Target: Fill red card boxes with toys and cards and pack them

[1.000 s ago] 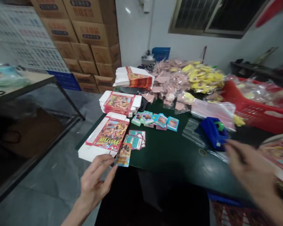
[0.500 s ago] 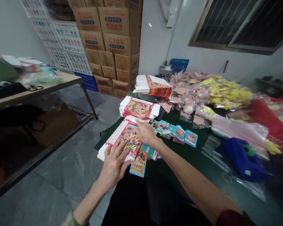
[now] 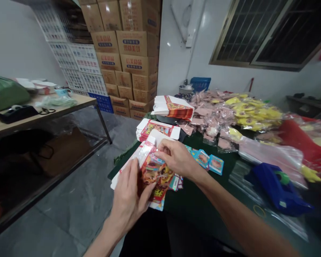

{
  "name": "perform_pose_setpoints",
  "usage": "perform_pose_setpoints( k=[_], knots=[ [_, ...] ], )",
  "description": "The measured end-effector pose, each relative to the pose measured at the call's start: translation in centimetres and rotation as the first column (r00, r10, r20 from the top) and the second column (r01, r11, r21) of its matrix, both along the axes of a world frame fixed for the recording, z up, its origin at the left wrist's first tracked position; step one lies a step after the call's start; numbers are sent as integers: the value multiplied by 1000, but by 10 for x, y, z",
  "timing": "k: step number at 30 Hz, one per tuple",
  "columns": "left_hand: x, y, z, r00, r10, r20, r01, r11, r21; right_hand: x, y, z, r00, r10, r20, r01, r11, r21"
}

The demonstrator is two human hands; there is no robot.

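Observation:
Both hands hold one flat printed carton blank [image 3: 155,171], red with cartoon pictures and white flaps, lifted off the near stack of blanks [image 3: 123,175] at the green table's [image 3: 203,200] left corner. My left hand [image 3: 131,200] grips its near lower edge, fingers closed round it. My right hand [image 3: 176,157] pinches its upper edge. Small colourful card packs [image 3: 208,162] lie just right of the hands. More stacks of blanks [image 3: 157,129] [image 3: 173,106] sit behind.
A blue tape dispenser [image 3: 278,189] and clear bags [image 3: 270,153] lie at the right, with a red basket [image 3: 307,146] beyond. Pink and yellow packets [image 3: 230,110] pile at the back. Cardboard boxes [image 3: 128,60] stand against the wall; a wooden table [image 3: 42,110] is at the left.
My left hand put down a small card pack; my right hand swung over from the tape dispenser. Both pressed on the top carton blank, then lifted it off the stack.

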State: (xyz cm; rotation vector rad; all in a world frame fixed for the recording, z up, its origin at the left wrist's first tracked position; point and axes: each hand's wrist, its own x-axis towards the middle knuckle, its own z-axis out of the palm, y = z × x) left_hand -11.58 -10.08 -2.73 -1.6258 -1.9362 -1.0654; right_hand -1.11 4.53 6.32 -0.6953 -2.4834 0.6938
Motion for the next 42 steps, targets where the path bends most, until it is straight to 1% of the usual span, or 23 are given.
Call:
perform_pose_setpoints(
  k=[4, 6, 7, 8, 10, 11, 12, 13, 15, 16, 17, 18, 19, 21, 23, 24, 26, 28, 32, 35, 39, 41, 42],
  knots=[
    [44, 23, -5, 976, -156, 154, 143, 985, 93, 55, -27, 10, 992, 49, -118, -50, 999, -6],
    [64, 32, 0, 893, -327, 311, 305, 945, 118, 78, -26, 12, 982, 70, -174, -82, 995, -62],
    [72, 36, 5, 800, -417, 432, 417, 904, 100, 88, -24, 13, 975, 79, -209, -97, 992, -79],
    [80, 41, 11, 672, -477, 567, 531, 844, 80, 97, -20, 14, 967, 82, -240, -105, 991, -87],
    [93, 52, 22, 401, -483, 779, 697, 712, 83, 116, -15, 14, 955, 54, -291, -73, 996, -54],
    [99, 59, 25, 309, -463, 831, 727, 678, 107, 125, -14, 13, 947, 20, -321, -18, 1000, 9],
    [104, 66, 27, 261, -452, 853, 727, 673, 134, 135, -14, 12, 932, -30, -362, 72, 992, 102],
    [109, 73, 26, 248, -454, 856, 705, 691, 161, 145, -15, 9, 902, -94, -420, 196, 959, 206],
    [116, 86, 20, 281, -473, 835, 646, 736, 200, 164, -16, 0, 787, -231, -573, 476, 818, 324],
    [119, 91, 16, 302, -484, 822, 625, 751, 212, 173, -16, -7, 713, -291, -638, 580, 755, 304],
    [121, 96, 11, 320, -492, 809, 614, 759, 219, 181, -14, -15, 647, -349, -678, 642, 729, 238],
    [123, 101, 6, 336, -497, 800, 612, 761, 215, 186, -11, -25, 609, -404, -682, 652, 745, 141],
    [124, 105, 1, 352, -500, 791, 613, 762, 208, 190, -7, -35, 601, -444, -665, 616, 787, 31],
    [125, 112, -6, 386, -501, 775, 612, 767, 191, 192, 1, -56, 625, -474, -621, 476, 861, -178],
    [126, 116, -11, 416, -502, 758, 607, 774, 180, 190, 6, -73, 615, -468, -635, 358, 883, -303],
    [126, 117, -13, 432, -505, 748, 606, 776, 174, 188, 6, -78, 593, -458, -662, 329, 888, -320],
    [127, 116, -16, 454, -522, 723, 614, 771, 171, 187, 4, -84, 561, -422, -712, 312, 905, -290],
    [127, 114, -19, 440, -555, 706, 628, 752, 200, 189, 0, -85, 576, -368, -730, 297, 926, -233],
    [126, 112, -19, 429, -619, 658, 654, 715, 247, 201, -3, -81, 678, -313, -665, 272, 948, -168],
    [127, 115, -13, 434, -659, 614, 665, 694, 276, 207, 1, -80, 757, -328, -565, 332, 938, -101],
    [130, 121, 0, 524, -687, 503, 558, 723, 407, 207, 0, -80, 806, -298, -512, 365, 931, 32],
    [131, 123, 6, 568, -671, 478, 504, 742, 442, 206, -2, -78, 795, -284, -535, 377, 924, 69],
    [132, 124, 8, 566, -662, 491, 493, 749, 443, 206, -3, -76, 780, -286, -557, 396, 915, 85]
  ],
)
